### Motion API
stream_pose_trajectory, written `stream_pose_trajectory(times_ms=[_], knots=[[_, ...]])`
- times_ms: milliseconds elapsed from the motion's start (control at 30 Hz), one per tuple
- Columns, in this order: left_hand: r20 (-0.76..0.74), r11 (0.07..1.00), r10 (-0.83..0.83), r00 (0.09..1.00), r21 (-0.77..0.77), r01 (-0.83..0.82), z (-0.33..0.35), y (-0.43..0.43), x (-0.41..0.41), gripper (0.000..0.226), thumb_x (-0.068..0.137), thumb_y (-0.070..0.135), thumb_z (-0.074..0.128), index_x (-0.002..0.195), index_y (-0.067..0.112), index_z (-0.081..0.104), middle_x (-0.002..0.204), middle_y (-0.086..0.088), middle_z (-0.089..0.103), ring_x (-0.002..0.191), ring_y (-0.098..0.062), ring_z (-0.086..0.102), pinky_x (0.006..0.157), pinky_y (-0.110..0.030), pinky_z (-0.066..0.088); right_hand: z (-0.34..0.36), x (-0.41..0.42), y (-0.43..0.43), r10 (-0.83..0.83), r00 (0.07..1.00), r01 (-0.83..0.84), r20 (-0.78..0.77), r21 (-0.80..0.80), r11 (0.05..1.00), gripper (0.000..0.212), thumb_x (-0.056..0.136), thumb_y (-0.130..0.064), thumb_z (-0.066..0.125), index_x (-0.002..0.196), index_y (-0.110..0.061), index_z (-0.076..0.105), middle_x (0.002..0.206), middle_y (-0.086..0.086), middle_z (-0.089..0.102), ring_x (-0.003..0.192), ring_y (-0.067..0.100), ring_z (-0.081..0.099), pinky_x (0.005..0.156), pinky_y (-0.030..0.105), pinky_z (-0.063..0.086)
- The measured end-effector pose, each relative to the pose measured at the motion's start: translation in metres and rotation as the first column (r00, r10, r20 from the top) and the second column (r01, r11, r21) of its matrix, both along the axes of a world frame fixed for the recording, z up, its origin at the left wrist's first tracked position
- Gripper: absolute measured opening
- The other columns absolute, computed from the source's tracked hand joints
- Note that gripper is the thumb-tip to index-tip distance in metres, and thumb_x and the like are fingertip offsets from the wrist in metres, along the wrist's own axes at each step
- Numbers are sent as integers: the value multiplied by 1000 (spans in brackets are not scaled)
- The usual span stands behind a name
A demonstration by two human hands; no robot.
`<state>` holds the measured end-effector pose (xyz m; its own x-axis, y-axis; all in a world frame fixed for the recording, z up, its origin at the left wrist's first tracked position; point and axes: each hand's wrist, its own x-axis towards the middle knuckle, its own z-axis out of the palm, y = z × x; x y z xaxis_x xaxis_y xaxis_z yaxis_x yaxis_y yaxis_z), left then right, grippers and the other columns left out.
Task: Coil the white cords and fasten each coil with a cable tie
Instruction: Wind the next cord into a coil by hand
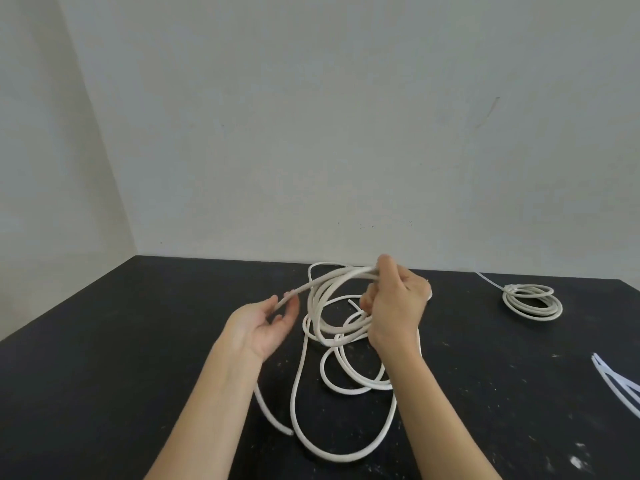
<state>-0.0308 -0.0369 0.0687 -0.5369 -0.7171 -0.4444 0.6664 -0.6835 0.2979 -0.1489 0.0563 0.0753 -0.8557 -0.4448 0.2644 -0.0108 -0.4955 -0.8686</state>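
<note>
White cord lay half-gathered on the black table, its loose turns trailing toward the near edge. The right hand gripped several loops, lifted above the tabletop. The left hand, fingers loosely curled, pinched one strand between thumb and forefinger. A tied coil sat well apart at far right, with spare cable ties nearer.

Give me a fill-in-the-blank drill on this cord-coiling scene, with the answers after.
The right hand grips several loops of the loose cord above the ____ table. The left hand holds just ____ strand of it. The finished coil lies to the ____ of both hands. ____ hand touches the spare cable ties.
Missing words: black; one; right; neither.
</note>
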Motion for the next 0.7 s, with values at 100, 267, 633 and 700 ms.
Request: stream_pose_trajectory(times_ms=[100,267,633,700], knots=[[215,985,-8,977,-164,45,-1,-10,10,11,96,-6,36,101,-5,46,83,-15,42,52,-15,51,34,-18,46,4,13,-1,135,990,-135,-48,3,991,59,87,2,46,35,-21,29,34,-3,21,33,13,17,47,35,16],[765,683,-256,591,-290,670,-9,-14,21,36,98,18,45,69,-1,54,51,-6,38,35,-7,29,35,-14,14,4,33,-6,318,932,-299,-174,127,946,59,87,0,47,36,-21,31,37,1,24,32,13,20,43,25,21],[968,386,-42,246,-211,898,-23,-9,21,43,99,36,44,109,-4,58,64,-8,63,47,-11,54,50,-22,44,-28,26,-24,362,914,-225,-181,516,826,47,84,-18,53,43,-15,30,43,1,23,41,15,17,43,25,20],[941,430,-97,323,-253,867,-22,-7,20,32,98,23,48,108,-6,58,67,-14,66,48,-14,57,50,-24,49,-31,26,-25,361,912,-205,-194,545,813,47,84,-19,53,43,-15,29,44,1,23,41,14,18,44,26,20]])
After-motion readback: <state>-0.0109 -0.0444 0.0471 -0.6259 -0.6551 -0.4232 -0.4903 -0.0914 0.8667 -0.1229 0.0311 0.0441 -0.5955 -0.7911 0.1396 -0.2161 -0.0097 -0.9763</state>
